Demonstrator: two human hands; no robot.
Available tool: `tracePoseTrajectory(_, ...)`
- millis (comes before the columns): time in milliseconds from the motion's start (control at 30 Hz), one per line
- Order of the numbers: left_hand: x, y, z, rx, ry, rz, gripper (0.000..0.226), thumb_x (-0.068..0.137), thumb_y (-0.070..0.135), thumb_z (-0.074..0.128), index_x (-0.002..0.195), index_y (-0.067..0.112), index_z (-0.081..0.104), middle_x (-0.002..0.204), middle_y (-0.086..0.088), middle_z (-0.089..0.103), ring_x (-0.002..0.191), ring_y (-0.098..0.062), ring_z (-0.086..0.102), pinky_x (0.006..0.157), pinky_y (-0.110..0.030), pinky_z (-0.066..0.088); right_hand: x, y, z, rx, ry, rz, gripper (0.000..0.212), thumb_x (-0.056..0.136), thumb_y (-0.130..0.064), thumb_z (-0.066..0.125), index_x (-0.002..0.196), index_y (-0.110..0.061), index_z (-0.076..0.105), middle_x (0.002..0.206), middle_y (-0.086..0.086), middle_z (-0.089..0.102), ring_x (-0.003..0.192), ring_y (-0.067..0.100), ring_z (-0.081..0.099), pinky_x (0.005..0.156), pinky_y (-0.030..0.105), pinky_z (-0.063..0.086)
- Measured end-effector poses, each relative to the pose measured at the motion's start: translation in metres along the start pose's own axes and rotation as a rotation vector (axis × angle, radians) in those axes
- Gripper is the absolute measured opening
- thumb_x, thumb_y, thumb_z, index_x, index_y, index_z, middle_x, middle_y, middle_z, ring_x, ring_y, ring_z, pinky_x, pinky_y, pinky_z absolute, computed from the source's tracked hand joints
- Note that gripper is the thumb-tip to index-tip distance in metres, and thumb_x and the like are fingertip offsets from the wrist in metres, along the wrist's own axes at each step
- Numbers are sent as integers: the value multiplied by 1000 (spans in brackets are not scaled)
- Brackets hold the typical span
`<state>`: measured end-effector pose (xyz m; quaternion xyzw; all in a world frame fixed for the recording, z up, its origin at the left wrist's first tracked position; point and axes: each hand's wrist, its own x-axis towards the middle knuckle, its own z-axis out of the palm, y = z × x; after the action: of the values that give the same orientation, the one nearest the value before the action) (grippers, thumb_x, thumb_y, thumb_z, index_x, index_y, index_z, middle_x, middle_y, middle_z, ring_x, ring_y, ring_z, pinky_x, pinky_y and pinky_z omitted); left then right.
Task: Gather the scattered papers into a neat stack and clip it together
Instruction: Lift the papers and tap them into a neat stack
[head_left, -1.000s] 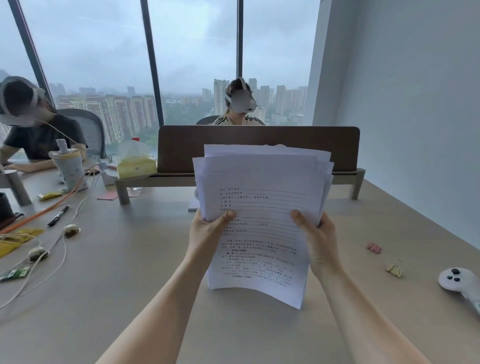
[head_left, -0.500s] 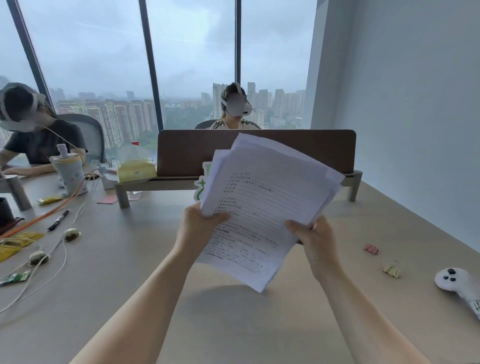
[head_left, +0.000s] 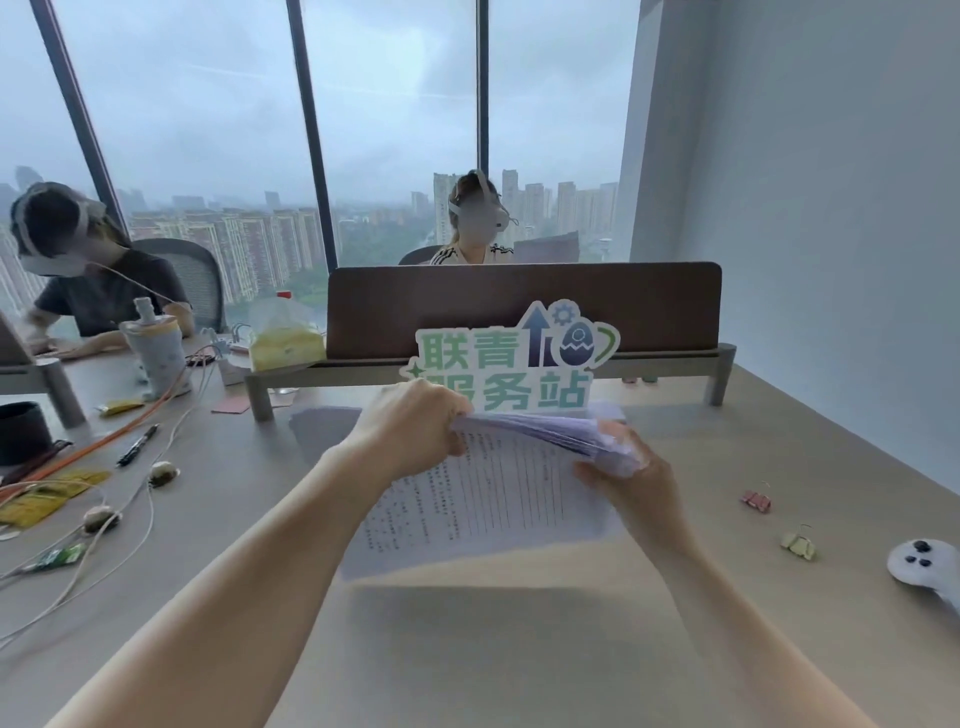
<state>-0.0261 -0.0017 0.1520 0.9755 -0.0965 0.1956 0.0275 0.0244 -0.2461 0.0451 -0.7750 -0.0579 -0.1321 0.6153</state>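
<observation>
- Tall windows with a grey city skyline back a long pale desk (head_left: 519, 649), split by a brown divider panel (head_left: 519, 306) with a green-lettered sign (head_left: 514, 358) leaning at its foot.
- Held above the desk between both hands, the paper stack (head_left: 493, 493) lies nearly flat, long axis running left to right, printed side up; its far edge fans unevenly, so the sheets are not yet squared.
- Left hand (head_left: 410, 431) grips the stack's far-left corner, fingers curled over the edge, knuckles up.
- Right hand (head_left: 634, 483) pinches the right edge, thumb on top and fingers below, where the loose sheets splay.
- Two binder clips, pink (head_left: 756, 500) and yellow (head_left: 799, 543), lie on the desk right of the stack, nearer the right hand; a white controller (head_left: 924, 566) sits beyond them.
- Probably next: tapping the edges even, then the right hand reaching for a clip.
</observation>
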Motion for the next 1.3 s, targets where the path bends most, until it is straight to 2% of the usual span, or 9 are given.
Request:
tracePoseTrajectory(100, -7, 9, 16, 33, -102, 88, 9, 80, 28, 70, 88, 26, 68, 86, 1, 67, 82, -21, 60, 68, -30, 41, -8, 32, 3, 107, -36, 167, 20, 68, -11, 87, 83, -5, 75, 89, 22, 73, 78, 26, 65, 73, 39, 50)
tracePoseTrajectory(233, -11, 10, 29, 32, -139, 123, 9, 80, 27, 72, 87, 24, 66, 89, -1, 68, 84, -24, 63, 75, -36, 53, -18, 45, -1, 219, -164, 99, 23, 74, 9, 76, 93, -3, 74, 91, 14, 74, 82, 24, 68, 71, 28, 57)
tracePoseTrajectory(333, -8, 8, 29, 15, -123, 132, 12, 79, 30, 72, 89, 25, 66, 89, 0, 68, 83, -24, 62, 73, -36, 53, -14, 44, -1, 268, -223, 67, 31, 71, 5, 80, 100, 0, 72, 97, 17, 74, 88, 27, 70, 80, 37, 58)
tracePoseTrajectory(433, -8, -1, 32, 21, -95, 118, 21, 77, 43, 72, 82, 24, 63, 82, 4, 66, 77, -21, 59, 64, -31, 46, -14, 45, 1, 286, -225, 71, 35, 60, -15, 89, 92, -8, 76, 97, 16, 76, 87, 26, 72, 81, 40, 57)
tracePoseTrajectory(633, -28, -43, 25, -90, 93, -65, 31, 69, 55, 75, 78, 26, 67, 74, 9, 61, 77, -16, 54, 68, -29, 33, -18, 43, 2, 291, -193, 76, 23, 75, 10, 74, 88, -9, 74, 91, 9, 75, 80, 19, 71, 73, 32, 59)
tracePoseTrajectory(867, -64, -101, 65, -889, 264, -595, 64, 68, 22, 86, 125, 23, 57, 106, -5, 62, 97, -24, 61, 79, -31, 52, -20, 46, 5, 310, -140, 133, 18, 75, 6, 76, 92, 2, 75, 92, 11, 75, 79, 21, 70, 71, 30, 57)
tracePoseTrajectory(1033, -90, -102, 106, -1407, 92, -616, 86, 31, 50, 95, 105, 13, 69, 103, -11, 75, 97, -32, 69, 82, -40, 55, -25, 38, 5, 346, -154, 131, 23, 76, 9, 74, 83, -13, 76, 89, 6, 77, 82, 23, 71, 78, 41, 57)
tracePoseTrajectory(1133, -88, -92, 115, -1486, 156, -654, 76, 29, 43, 97, 92, 7, 74, 96, -12, 76, 87, -31, 70, 76, -37, 55, -27, 36, 6, 349, -151, 127, 27, 77, 7, 74, 77, -19, 76, 85, 0, 77, 82, 23, 70, 77, 40, 56)
tracePoseTrajectory(1300, -73, -74, 97, -1503, 347, -655, 15, 70, 4, 81, 80, 12, 73, 77, 1, 76, 76, -27, 65, 69, -35, 53, -27, 22, 12, 315, -74, 111, 21, 79, 2, 74, 78, -20, 72, 80, -6, 75, 79, 19, 69, 75, 37, 55)
